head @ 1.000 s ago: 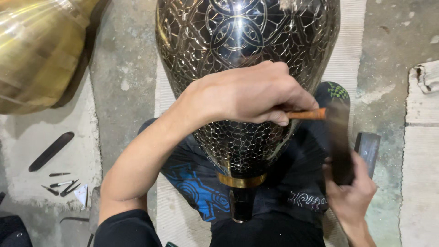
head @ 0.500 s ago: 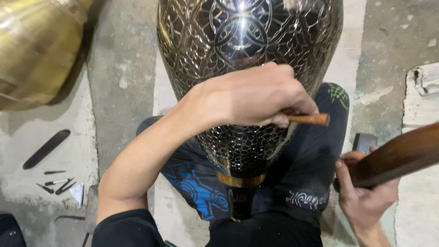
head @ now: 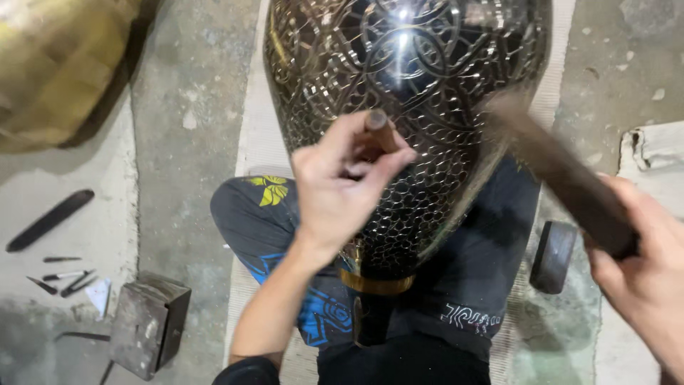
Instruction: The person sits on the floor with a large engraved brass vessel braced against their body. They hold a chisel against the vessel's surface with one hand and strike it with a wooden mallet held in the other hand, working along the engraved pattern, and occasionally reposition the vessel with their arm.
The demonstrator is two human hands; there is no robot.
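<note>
A large dark metal vase [head: 427, 93], covered with engraved shiny patterns, lies across my lap with its gold-ringed neck [head: 376, 283] pointing toward me. My left hand [head: 342, 185] rests on the vase's lower body and pinches a short brown chisel [head: 377, 128] upright against the surface. My right hand [head: 641, 271] grips the handle of a hammer [head: 556, 171], which is blurred and raised over the vase's right side, just right of the chisel.
A brass-coloured vessel [head: 57, 64] lies at the top left. Small dark hand tools [head: 57, 274] and a long flat one [head: 50, 219] lie on the concrete floor at left. A metal block [head: 146, 328] sits near my left knee, another dark block [head: 552, 257] at right.
My left hand has turned the chisel from lying sideways to standing upright on the vase. The hammer in my right hand has swung up from beside my knee to above the vase.
</note>
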